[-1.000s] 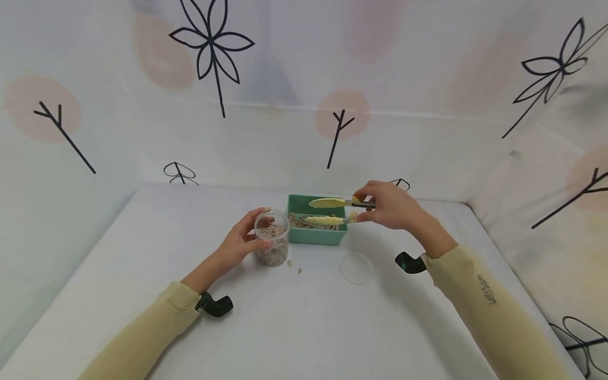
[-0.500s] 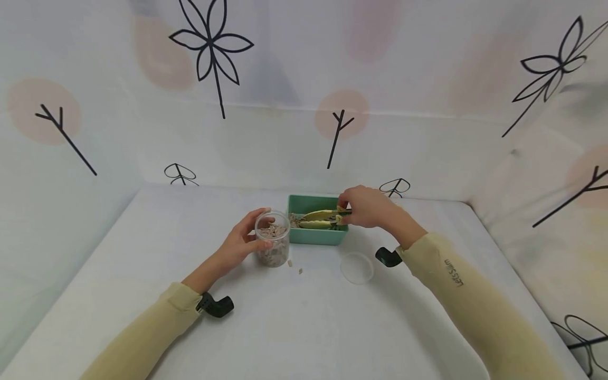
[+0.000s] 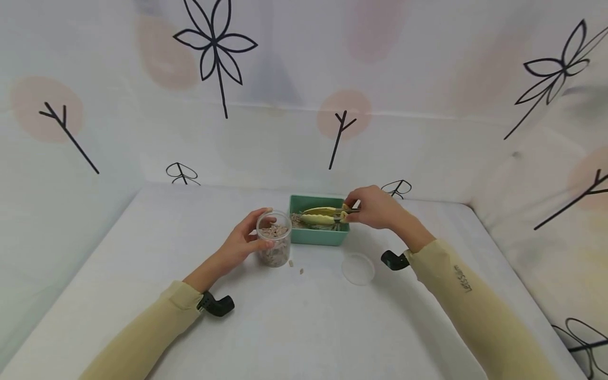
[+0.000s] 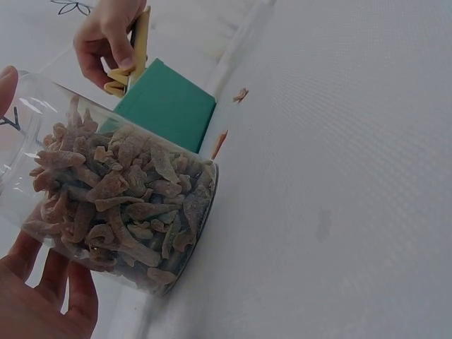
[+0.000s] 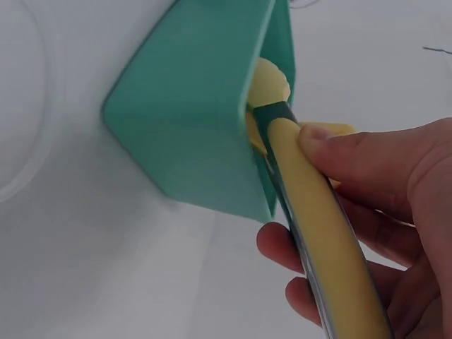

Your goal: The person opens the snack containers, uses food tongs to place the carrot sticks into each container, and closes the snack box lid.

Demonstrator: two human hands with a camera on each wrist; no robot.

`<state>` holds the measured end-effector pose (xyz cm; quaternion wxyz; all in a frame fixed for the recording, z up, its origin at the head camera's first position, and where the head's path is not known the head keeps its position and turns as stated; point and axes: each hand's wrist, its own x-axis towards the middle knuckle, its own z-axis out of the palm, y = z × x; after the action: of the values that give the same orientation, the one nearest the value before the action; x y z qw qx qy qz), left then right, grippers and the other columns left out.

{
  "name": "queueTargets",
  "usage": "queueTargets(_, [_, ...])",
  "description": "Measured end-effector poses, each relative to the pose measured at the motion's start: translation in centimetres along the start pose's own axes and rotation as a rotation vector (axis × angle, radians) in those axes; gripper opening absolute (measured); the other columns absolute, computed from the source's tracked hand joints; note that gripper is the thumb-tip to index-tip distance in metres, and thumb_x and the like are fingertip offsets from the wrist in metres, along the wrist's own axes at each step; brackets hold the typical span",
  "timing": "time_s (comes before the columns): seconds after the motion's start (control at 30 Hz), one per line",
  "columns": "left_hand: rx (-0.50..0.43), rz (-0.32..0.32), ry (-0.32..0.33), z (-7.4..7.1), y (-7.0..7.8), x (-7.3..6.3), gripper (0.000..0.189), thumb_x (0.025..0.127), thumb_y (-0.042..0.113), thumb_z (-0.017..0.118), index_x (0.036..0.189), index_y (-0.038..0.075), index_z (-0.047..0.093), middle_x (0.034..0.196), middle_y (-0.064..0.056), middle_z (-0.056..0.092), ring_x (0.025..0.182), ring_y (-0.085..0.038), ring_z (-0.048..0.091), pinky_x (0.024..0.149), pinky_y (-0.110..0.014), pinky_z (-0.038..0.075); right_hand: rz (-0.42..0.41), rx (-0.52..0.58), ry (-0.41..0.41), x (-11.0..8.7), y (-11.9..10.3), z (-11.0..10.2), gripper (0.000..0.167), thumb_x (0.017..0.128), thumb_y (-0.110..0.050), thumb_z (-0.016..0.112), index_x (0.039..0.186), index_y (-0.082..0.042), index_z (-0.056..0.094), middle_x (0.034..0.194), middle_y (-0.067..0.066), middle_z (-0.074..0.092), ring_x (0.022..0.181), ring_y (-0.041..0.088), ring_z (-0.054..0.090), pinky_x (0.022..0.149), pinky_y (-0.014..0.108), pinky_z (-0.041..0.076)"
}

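My right hand squeezes yellow tongs inside the green bin; my left hand grips the filled jar.

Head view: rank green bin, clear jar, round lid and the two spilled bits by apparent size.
1. green bin
2. clear jar, though it looks close to the bin
3. round lid
4. spilled bits, both tiny and alike
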<state>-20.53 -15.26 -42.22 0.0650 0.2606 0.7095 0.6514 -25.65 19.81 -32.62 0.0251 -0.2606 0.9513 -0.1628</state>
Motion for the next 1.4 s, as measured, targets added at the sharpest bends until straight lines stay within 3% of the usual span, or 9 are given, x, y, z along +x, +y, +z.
queueTargets(0.17, [0.013, -0.013, 0.003, 0.0, -0.1, -0.1, 0.071, 0.091, 0.006, 0.071, 0.152, 0.016, 0.036, 0.146, -0.022, 0.045, 0.129, -0.035, 0.046, 0.102, -0.051, 0.039, 0.036, 0.132, 0.031, -0.6, 0.7, -0.7, 0.026, 0.085, -0.018, 0.079, 0.108, -0.008, 0.073, 0.099, 0.002, 0.070, 0.081, 0.019, 0.065, 0.068, 0.036, 0.053])
queueTargets(0.33, [0.013, -0.015, 0.009, -0.1, -0.2, -0.2, 0.072, 0.090, 0.004, 0.071, 0.152, 0.015, 0.036, 0.146, -0.020, 0.047, 0.129, -0.035, 0.047, 0.102, -0.052, 0.039, 0.067, 0.230, 0.043, -1.3, 0.5, -1.5, 0.027, 0.086, -0.016, 0.078, 0.111, -0.007, 0.073, 0.103, 0.005, 0.070, 0.087, 0.022, 0.068, 0.070, 0.037, 0.054])
queueTargets(0.7, [0.014, -0.012, 0.001, 0.1, -0.3, -0.2, 0.072, 0.091, 0.006, 0.071, 0.152, 0.014, 0.036, 0.147, -0.020, 0.046, 0.132, -0.035, 0.045, 0.105, -0.055, 0.037, 0.116, 0.329, 0.084, -2.6, 0.3, -2.4, 0.028, 0.088, -0.019, 0.077, 0.112, -0.006, 0.072, 0.107, 0.008, 0.070, 0.092, 0.024, 0.068, 0.076, 0.037, 0.055])
queueTargets(0.97, [0.017, -0.015, 0.005, 0.0, 0.0, -0.1, 0.072, 0.090, 0.006, 0.071, 0.152, 0.015, 0.035, 0.147, -0.020, 0.045, 0.131, -0.036, 0.045, 0.103, -0.055, 0.037, 0.014, 0.369, 0.139, -2.8, -1.6, -3.3, 0.025, 0.087, -0.015, 0.078, 0.110, -0.007, 0.072, 0.100, 0.006, 0.072, 0.086, 0.022, 0.069, 0.069, 0.035, 0.055])
queueTargets(1.2, [0.022, -0.033, 0.007, 0.0, -0.1, 0.0, 0.072, 0.090, 0.007, 0.072, 0.152, 0.016, 0.035, 0.147, -0.018, 0.045, 0.130, -0.035, 0.046, 0.103, -0.053, 0.039, -0.120, 0.415, 0.101, -2.9, -3.9, -2.8, 0.023, 0.085, -0.014, 0.080, 0.107, -0.008, 0.073, 0.098, 0.003, 0.072, 0.086, 0.018, 0.070, 0.066, 0.033, 0.055])
queueTargets(1.4, [0.051, -0.021, 0.006, -0.1, -0.1, 0.1, 0.073, 0.090, 0.011, 0.073, 0.152, 0.016, 0.035, 0.150, -0.015, 0.042, 0.134, -0.035, 0.042, 0.105, -0.056, 0.036, -0.146, 0.412, 0.065, -2.6, -5.0, -2.0, 0.025, 0.083, -0.012, 0.082, 0.107, -0.008, 0.072, 0.099, 0.002, 0.071, 0.086, 0.018, 0.068, 0.069, 0.034, 0.056])
